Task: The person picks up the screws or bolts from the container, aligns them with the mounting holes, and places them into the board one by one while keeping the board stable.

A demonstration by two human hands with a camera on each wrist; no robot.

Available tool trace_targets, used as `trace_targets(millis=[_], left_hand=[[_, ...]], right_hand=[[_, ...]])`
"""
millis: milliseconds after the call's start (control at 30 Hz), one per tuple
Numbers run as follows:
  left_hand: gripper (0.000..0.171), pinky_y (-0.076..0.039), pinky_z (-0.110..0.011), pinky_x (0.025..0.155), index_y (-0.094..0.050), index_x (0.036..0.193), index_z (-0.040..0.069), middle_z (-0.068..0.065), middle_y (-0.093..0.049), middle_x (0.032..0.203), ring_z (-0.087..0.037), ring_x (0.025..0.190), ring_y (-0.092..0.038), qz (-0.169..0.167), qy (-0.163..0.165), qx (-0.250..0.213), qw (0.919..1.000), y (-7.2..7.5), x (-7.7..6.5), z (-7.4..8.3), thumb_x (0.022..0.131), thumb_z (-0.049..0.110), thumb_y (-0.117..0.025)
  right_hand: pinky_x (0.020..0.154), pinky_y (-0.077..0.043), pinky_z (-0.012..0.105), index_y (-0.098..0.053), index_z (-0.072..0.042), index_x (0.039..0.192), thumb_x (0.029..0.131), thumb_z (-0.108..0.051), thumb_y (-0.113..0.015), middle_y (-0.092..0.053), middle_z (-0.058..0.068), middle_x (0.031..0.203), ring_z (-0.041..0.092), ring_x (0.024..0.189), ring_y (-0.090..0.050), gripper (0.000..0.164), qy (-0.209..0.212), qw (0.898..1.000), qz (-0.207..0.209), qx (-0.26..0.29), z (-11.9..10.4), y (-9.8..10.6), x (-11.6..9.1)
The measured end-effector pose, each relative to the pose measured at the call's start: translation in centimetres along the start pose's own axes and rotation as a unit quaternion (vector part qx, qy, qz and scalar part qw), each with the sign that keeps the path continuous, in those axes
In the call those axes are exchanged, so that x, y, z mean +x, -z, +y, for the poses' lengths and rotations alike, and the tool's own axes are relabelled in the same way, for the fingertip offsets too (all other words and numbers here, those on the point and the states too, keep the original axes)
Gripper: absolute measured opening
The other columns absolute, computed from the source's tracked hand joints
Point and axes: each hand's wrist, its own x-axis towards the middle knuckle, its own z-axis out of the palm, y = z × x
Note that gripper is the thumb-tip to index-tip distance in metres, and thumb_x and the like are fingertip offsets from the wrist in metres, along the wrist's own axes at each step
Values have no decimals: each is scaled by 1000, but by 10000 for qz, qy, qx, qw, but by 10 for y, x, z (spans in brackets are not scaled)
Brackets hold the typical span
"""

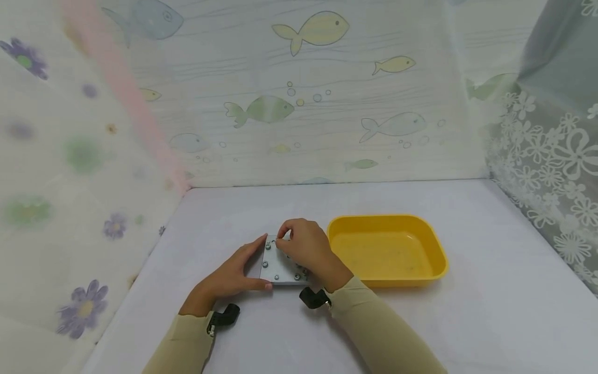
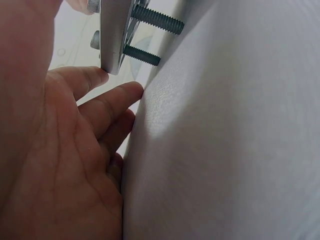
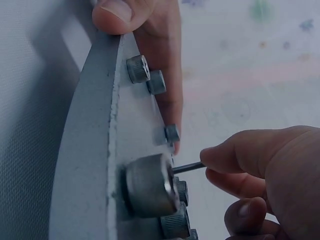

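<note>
A silver metal plate [image 1: 282,270] with several socket-head screws, one large screw [image 3: 147,186] among them, lies in front of the person. My left hand [image 1: 229,274] holds it at the left, thumb at the near edge and forefinger at the far left corner. In the left wrist view, threaded screw shanks [image 2: 157,20] stick out below the plate, and the other fingers rest against the tabletop. My right hand [image 1: 310,249] is over the plate's far part, pinching a thin metal rod [image 3: 188,168] between thumb and forefinger. The rod points at the plate; its tip is hidden behind the large screw.
A yellow plastic tray [image 1: 432,244] stands just right of the plate, close to the right hand. White cloth covers the table [image 1: 490,311]. Patterned curtains [image 1: 327,150] enclose the back and both sides.
</note>
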Motion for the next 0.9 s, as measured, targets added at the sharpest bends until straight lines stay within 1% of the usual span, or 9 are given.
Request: trace_targets(millis=[100,233,400,500,567,667,733,833,900], left_hand=[[120,-20,-61,125,-20,167,31,0,-26,170,-28,158,-22,22,1,1,10000,0,1,-1,72,56,-90],[119,-20,-62,125,-21,167,32,-1,-26,171,-30,158,-22,11,0,-43,10000,0,1,-2,73,55,-90],[119,-19,-62,125,-20,167,32,-2,-26,171,-30,158,-21,-44,-14,-58,10000,0,5,-2,73,55,-90],[120,-19,-61,126,-20,167,33,-1,-25,171,-29,158,-21,-49,12,-22,10000,0,7,-3,73,56,-90],[120,-19,-60,126,-20,167,33,-1,-25,171,-28,159,-21,-61,23,-20,10000,1,9,-3,72,55,-90],[120,-18,-61,126,-20,167,31,-2,-25,171,-30,159,-20,-94,4,-83,9999,-1,8,-4,73,53,-91],[120,-18,-61,126,-20,167,31,-2,-24,171,-30,159,-20,-114,14,-81,9999,-3,8,-5,73,53,-91],[122,-18,-63,126,-17,167,29,-2,-23,172,-32,159,-19,-141,88,27,9999,-4,8,-6,73,57,-89],[123,-17,-62,126,-17,167,29,1,-24,172,-30,160,-18,-63,196,14,9998,-4,7,-7,72,58,-89]], right_hand=[[49,-39,27,-73,-27,91,91,-31,-72,-58,-5,62,13,55,-52,4,-86,9999,-72,-128,-1,-1,1],[55,-44,29,-73,-28,89,90,-30,-72,-65,-6,75,14,64,-56,3,-222,9990,-214,-319,-2,-6,0],[58,-46,29,-71,-26,87,90,-29,-72,-71,-6,87,15,70,-59,5,-292,9979,-234,-535,-1,-7,0],[58,-45,29,-71,-25,87,90,-28,-71,-70,-6,87,14,71,-59,5,-226,9974,-200,-662,-1,-5,1],[56,-44,28,-71,-24,89,91,-29,-71,-68,-5,81,14,68,-58,5,-192,9975,-158,-665,-1,-2,1],[51,-40,27,-72,-24,92,93,-30,-69,-63,-4,68,14,59,-55,6,-87,9984,-98,-551,-2,7,-1],[48,-39,26,-72,-25,93,94,-30,-69,-59,-4,63,14,56,-53,6,46,9987,-46,-497,-3,18,-5],[50,-41,26,-72,-26,91,95,-31,-69,-57,-5,66,14,58,-53,7,269,9981,-71,-555,-4,41,-15],[56,-45,28,-72,-26,92,95,-31,-68,-59,-5,73,14,65,-55,7,421,9966,-116,-697,-2,59,-23]])
